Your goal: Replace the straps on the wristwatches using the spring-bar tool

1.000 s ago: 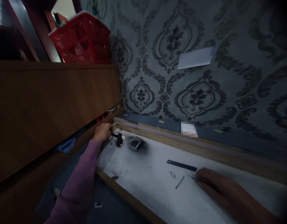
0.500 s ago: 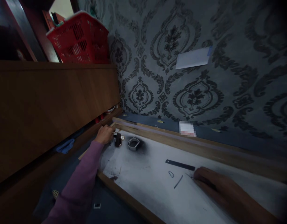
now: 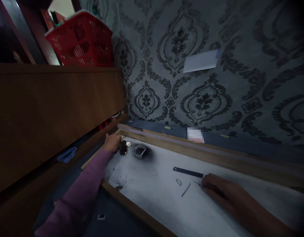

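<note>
My left hand (image 3: 112, 142) is at the far left corner of a shallow wooden tray (image 3: 164, 142), its fingers curled; what they hold, if anything, is hidden. Right beside it lie a dark brown wristwatch (image 3: 123, 147) and a small shiny round piece (image 3: 128, 144). A grey looped band (image 3: 139, 151) stands a little farther right. My right hand (image 3: 217, 186) rests on the tray's white floor, closed on a thin pointed metal tool (image 3: 197, 183). Near its fingertips lie a dark ruler (image 3: 187, 172), a small oval loop (image 3: 179, 182) and a thin dark strip (image 3: 186, 190).
A wooden cabinet (image 3: 60, 102) stands close on the left, with a red plastic basket (image 3: 80, 41) on top and a blue cloth (image 3: 67, 154) at its foot. Patterned wallpaper (image 3: 152, 65) rises behind the tray. A small white packet (image 3: 195, 134) sits behind the back rail.
The whole view has shifted slightly left. My left hand has moved a little over the corner, and a pale ring near its fingers is now out of sight. My right hand keeps its hold.
</note>
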Action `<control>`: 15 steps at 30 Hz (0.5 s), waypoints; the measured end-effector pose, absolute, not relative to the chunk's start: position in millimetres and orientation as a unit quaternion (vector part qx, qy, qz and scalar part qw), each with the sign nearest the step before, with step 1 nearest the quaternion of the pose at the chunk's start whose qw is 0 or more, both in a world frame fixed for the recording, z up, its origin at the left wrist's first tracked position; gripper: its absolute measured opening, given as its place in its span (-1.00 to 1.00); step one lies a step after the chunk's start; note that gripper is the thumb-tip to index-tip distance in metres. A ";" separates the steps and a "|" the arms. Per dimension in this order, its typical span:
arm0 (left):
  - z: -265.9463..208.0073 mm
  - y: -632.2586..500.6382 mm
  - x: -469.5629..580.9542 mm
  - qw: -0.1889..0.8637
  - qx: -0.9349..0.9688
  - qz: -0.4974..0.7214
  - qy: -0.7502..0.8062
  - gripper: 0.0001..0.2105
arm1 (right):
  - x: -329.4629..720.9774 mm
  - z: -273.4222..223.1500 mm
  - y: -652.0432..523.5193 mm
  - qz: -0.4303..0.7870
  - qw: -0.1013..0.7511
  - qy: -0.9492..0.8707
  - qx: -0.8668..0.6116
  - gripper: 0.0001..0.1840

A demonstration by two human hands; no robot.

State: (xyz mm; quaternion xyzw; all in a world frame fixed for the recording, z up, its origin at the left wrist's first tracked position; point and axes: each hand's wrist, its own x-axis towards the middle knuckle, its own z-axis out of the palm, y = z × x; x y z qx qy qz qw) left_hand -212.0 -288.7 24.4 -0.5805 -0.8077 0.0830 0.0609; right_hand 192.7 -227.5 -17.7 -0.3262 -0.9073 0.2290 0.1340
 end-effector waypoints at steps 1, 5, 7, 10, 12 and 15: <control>25.1 -288.6 -211.6 0.061 -0.577 0.082 -0.810 -0.74 | 192.5 -17.6 -227.5 0.230 0.135 -0.907 -0.326 -0.67; 26.6 -288.8 -210.3 0.057 -0.573 0.078 -0.814 -0.74 | 192.9 -19.2 -227.4 0.229 0.140 -0.907 -0.325 -0.69; 26.4 -289.0 -210.3 0.054 -0.571 0.076 -0.816 -0.74 | 193.8 -20.4 -227.2 0.226 0.143 -0.907 -0.324 -0.70; 25.7 -289.2 -211.3 0.049 -0.569 0.074 -0.817 -0.73 | 194.5 -21.1 -227.0 0.225 0.149 -0.907 -0.323 -0.70; 25.5 -289.5 -212.1 0.046 -0.570 0.074 -0.817 -0.73 | 194.2 -20.8 -227.0 0.228 0.152 -0.907 -0.321 -0.70; 25.9 -290.6 -212.4 0.042 -0.573 0.076 -0.815 -0.73 | 193.7 -21.2 -226.8 0.229 0.149 -0.908 -0.319 -0.70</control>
